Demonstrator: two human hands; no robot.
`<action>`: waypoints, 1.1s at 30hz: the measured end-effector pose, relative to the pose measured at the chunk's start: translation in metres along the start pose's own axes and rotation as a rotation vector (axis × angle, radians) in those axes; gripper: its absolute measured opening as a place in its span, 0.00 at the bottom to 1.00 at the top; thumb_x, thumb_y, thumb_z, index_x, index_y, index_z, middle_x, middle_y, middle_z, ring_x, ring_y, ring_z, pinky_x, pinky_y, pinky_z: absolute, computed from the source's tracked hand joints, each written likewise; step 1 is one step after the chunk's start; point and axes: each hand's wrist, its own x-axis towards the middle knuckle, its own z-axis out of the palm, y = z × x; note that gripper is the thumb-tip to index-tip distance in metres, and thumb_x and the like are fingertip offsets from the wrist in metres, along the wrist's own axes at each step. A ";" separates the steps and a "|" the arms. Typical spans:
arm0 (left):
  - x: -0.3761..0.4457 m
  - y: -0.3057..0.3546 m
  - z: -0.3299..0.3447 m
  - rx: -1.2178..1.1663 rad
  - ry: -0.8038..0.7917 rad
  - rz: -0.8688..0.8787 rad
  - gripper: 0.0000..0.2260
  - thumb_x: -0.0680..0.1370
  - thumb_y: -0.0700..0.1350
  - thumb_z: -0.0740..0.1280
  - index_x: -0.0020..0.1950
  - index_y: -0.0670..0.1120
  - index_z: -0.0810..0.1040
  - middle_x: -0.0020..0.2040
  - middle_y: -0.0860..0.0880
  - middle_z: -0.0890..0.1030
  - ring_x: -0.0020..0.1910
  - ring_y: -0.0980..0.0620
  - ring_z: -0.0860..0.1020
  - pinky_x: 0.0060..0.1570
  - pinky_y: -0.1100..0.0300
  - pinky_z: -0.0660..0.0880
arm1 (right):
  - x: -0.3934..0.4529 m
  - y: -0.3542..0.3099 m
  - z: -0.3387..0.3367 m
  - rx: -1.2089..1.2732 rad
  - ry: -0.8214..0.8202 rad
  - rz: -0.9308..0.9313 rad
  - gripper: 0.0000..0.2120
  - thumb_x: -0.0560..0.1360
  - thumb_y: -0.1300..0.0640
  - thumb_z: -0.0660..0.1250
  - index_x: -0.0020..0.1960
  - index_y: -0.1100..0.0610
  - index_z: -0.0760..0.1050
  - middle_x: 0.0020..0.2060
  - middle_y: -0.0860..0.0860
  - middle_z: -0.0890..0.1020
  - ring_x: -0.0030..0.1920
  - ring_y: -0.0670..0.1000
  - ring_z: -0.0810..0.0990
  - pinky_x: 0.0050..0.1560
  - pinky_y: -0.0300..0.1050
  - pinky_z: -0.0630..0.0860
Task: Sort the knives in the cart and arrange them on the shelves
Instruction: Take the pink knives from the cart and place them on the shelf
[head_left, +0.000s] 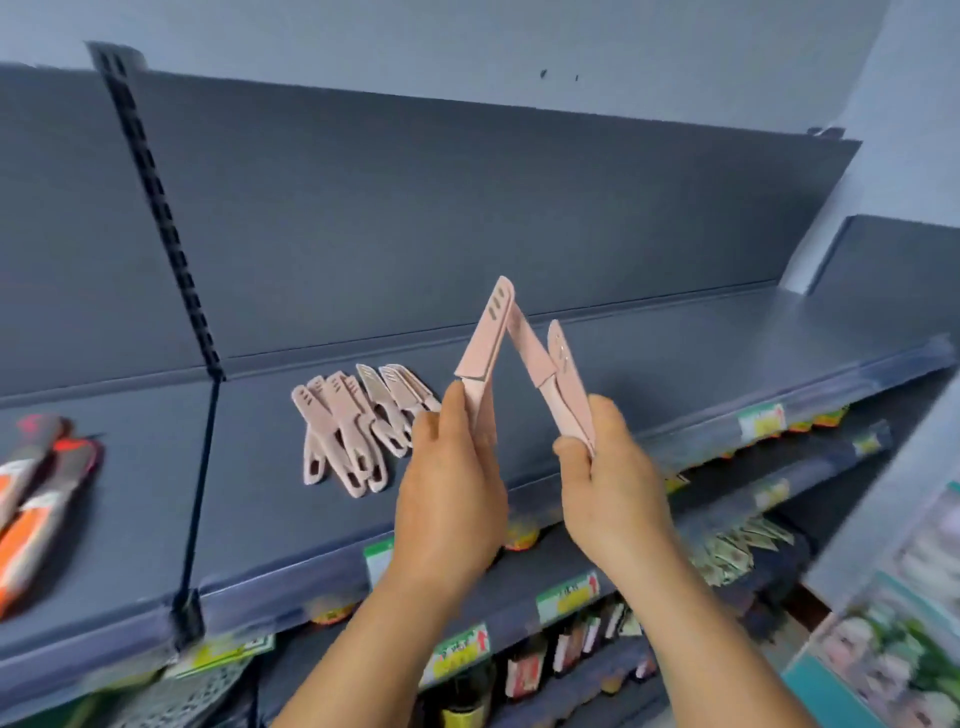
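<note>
My left hand grips the handle of a pink sheathed knife that points up and to the right. My right hand grips two more pink sheathed knives by their handles; one leans left and its tip meets the left knife's tip, the other stands nearly upright. Both hands hover above the front of the grey top shelf. A pile of several pink sheathed knives lies on that shelf just left of my left hand.
Orange and black packaged knives lie at the shelf's left end, past a black slotted upright. Price tags line the shelf edges. Bottles and packets stand on the lower shelves. A printed box fills the lower right.
</note>
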 end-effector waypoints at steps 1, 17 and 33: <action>0.008 -0.007 -0.007 0.037 0.000 -0.028 0.17 0.80 0.40 0.56 0.68 0.50 0.63 0.50 0.50 0.67 0.39 0.51 0.69 0.39 0.57 0.65 | 0.008 -0.007 0.008 -0.011 -0.037 -0.007 0.09 0.80 0.57 0.55 0.60 0.54 0.65 0.44 0.52 0.75 0.41 0.57 0.70 0.37 0.48 0.62; 0.083 -0.056 -0.011 0.585 -0.175 -0.313 0.33 0.76 0.37 0.61 0.77 0.46 0.47 0.70 0.42 0.55 0.63 0.44 0.67 0.52 0.56 0.71 | 0.111 -0.023 0.111 -0.358 -0.364 -0.026 0.24 0.77 0.64 0.58 0.71 0.50 0.60 0.60 0.54 0.70 0.59 0.57 0.71 0.45 0.48 0.69; 0.079 -0.060 -0.005 0.712 -0.317 -0.234 0.25 0.81 0.46 0.56 0.76 0.43 0.54 0.74 0.46 0.62 0.73 0.44 0.58 0.70 0.52 0.57 | 0.109 -0.016 0.111 -0.495 -0.549 -0.089 0.25 0.81 0.44 0.46 0.77 0.47 0.47 0.74 0.49 0.58 0.72 0.56 0.56 0.69 0.54 0.57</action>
